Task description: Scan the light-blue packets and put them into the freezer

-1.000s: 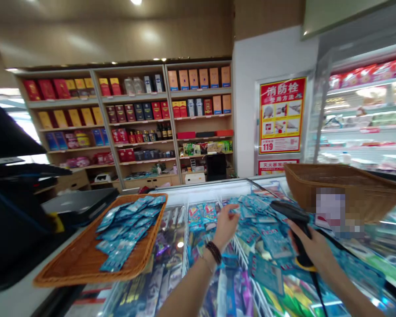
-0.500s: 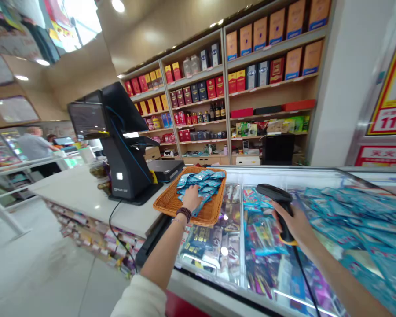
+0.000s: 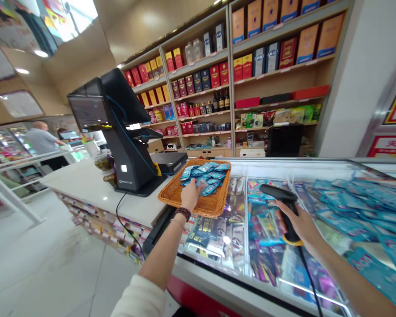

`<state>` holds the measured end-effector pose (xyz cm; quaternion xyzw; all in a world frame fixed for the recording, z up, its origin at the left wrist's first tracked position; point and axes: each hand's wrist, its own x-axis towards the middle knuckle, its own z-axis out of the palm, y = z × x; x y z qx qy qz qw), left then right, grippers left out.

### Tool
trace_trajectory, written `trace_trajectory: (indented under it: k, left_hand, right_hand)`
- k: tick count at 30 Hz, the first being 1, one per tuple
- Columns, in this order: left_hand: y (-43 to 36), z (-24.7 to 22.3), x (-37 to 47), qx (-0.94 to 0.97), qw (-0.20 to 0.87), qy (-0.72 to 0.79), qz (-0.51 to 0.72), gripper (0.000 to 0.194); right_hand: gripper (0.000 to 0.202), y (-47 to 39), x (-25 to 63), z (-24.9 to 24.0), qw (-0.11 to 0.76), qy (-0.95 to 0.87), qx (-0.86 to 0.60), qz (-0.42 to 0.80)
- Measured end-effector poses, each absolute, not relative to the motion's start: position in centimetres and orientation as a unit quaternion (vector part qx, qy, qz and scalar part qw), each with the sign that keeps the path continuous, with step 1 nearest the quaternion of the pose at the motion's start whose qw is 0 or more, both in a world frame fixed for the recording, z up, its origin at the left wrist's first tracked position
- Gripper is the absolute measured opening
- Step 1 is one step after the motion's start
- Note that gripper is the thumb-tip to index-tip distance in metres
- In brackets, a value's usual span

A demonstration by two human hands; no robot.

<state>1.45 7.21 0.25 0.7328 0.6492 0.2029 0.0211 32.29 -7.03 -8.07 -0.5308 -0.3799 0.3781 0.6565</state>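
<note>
A shallow woven basket (image 3: 171, 193) sits on the glass freezer lid, holding a heap of small blue packets (image 3: 211, 176). Over the heap's near left side is my left hand (image 3: 190, 194), its fingers bent and drawn together against the packets. Whatever is between those fingertips is hidden. My right hand (image 3: 300, 222) is wrapped round the grip of a black handheld barcode scanner (image 3: 279, 193), held above the freezer with its head toward the basket. A black cable (image 3: 308, 273) hangs from the scanner's yellow-edged base.
A black point-of-sale terminal (image 3: 128, 145) and a flat dark box (image 3: 170, 163) stand on the white counter (image 3: 82, 187) at left. Larger blue bags (image 3: 356, 211) lie in a broad pile at right. Shelves of boxes (image 3: 198, 83) line the back, and a person (image 3: 44, 141) stands far left.
My left hand has drawn back slightly toward me over the basket. My right hand still holds the scanner in nearly the same place. The whole view has shifted a little.
</note>
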Motion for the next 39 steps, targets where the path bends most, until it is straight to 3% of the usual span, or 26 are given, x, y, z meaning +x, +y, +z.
trace_trajectory:
  k: [3, 7, 10, 13, 18, 25, 39]
  left_hand:
    - [5.6, 0.3, 4.1, 0.726, 0.094, 0.580, 0.358, 0.041]
    - [3.6, -2.4, 10.2, 0.711, 0.337, 0.394, 0.475, 0.046]
    - [2.9, -5.9, 14.6, 0.641, 0.538, 0.294, 0.461, 0.069]
    - [2.9, -9.0, 17.1, 0.570, 0.623, 0.293, 0.448, 0.067]
    - [3.7, -11.1, 17.7, 0.525, 0.616, 0.322, 0.491, 0.044]
    - [3.3, -11.1, 17.5, 0.539, 0.587, 0.327, 0.508, 0.040]
    - [3.7, -11.6, 17.5, 0.550, 0.548, 0.348, 0.525, 0.030]
  right_hand:
    - [0.053, -7.1, 32.3, -8.1, 0.660, -0.372, -0.531, 0.379]
    - [0.049, -7.3, 32.3, -7.9, 0.658, -0.374, -0.533, 0.378]
    - [0.049, -7.5, 32.5, -7.9, 0.660, -0.374, -0.534, 0.373]
    - [0.051, -7.7, 32.7, -8.0, 0.666, -0.369, -0.532, 0.370]
    - [0.049, -7.9, 32.4, -8.1, 0.636, -0.404, -0.548, 0.362]
    - [0.050, -8.8, 31.4, -7.0, 0.585, -0.459, -0.573, 0.344]
    - [0.052, -9.0, 31.3, -6.8, 0.577, -0.468, -0.578, 0.337]
